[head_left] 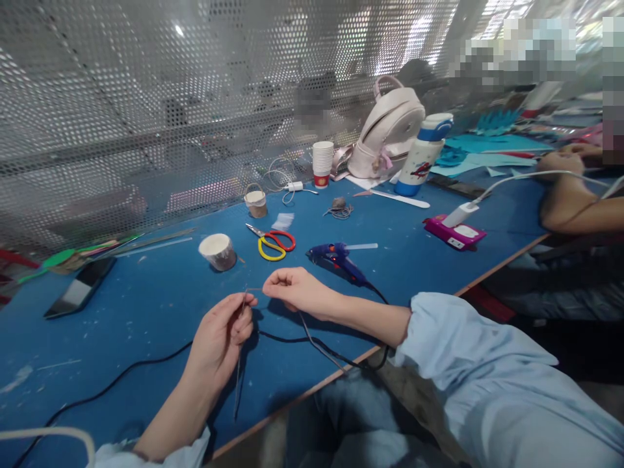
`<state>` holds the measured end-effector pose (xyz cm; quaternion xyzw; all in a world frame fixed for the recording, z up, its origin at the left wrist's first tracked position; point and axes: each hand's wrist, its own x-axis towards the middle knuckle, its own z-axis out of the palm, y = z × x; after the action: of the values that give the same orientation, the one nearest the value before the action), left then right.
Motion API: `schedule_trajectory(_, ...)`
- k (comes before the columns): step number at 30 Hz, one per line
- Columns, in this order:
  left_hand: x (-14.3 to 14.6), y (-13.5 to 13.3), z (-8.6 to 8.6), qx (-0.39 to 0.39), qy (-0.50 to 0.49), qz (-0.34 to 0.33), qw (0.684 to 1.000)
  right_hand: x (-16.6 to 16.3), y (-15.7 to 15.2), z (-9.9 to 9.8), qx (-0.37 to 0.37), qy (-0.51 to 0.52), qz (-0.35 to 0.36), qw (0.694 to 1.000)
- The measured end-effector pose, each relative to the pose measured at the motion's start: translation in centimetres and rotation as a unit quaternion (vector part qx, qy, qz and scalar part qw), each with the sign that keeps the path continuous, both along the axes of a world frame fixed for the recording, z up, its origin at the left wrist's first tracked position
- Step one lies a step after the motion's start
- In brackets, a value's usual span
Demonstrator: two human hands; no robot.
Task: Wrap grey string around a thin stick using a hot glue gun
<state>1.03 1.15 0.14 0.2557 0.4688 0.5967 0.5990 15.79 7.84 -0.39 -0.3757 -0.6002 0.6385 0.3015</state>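
Observation:
My left hand (219, 338) is closed in a pinch on a thin grey cord (237, 387), whose tail hangs below the fingers. My right hand (307, 294) pinches the same kind of cord, and a short stretch of it spans the gap between both hands. Another length drops from under the right palm to the table edge; whether it is all one piece I cannot tell. Beyond the hands lie scissors (276, 249) with red and yellow handles and a blue glue gun (338, 259) with a clear stick in it. A small white-topped cup (218, 252) stands ahead of my left hand.
Black cable (141, 364) crosses the blue table (160, 299). Farther back are a small handled basket (256, 201), stacked paper cups (322, 162), a bottle (422, 156), a backpack (390, 127) and a purple power strip (455, 233). A phone (82, 286) lies left; another person's arm (575, 201) rests right.

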Motion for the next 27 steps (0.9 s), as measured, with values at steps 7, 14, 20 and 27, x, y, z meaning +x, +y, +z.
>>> schedule_trajectory(7,0.1,0.0,-0.1,0.01,0.003,0.009,1.0,0.0,0.1,-0.2,-0.001,0.005,0.001,1.0)
schedule_trajectory(14,0.0,-0.3,-0.1,-0.009,0.032,-0.004,0.999,0.1,0.3,-0.8,-0.002,0.023,0.005,1.0)
schedule_trajectory(20,0.1,-0.1,0.0,0.0,0.007,-0.009,1.0,0.2,0.4,-0.9,-0.023,0.029,0.008,0.999)
schedule_trajectory(27,0.2,-0.1,0.0,0.006,-0.036,0.021,0.999,0.2,0.7,-1.3,0.017,0.029,0.023,0.999)
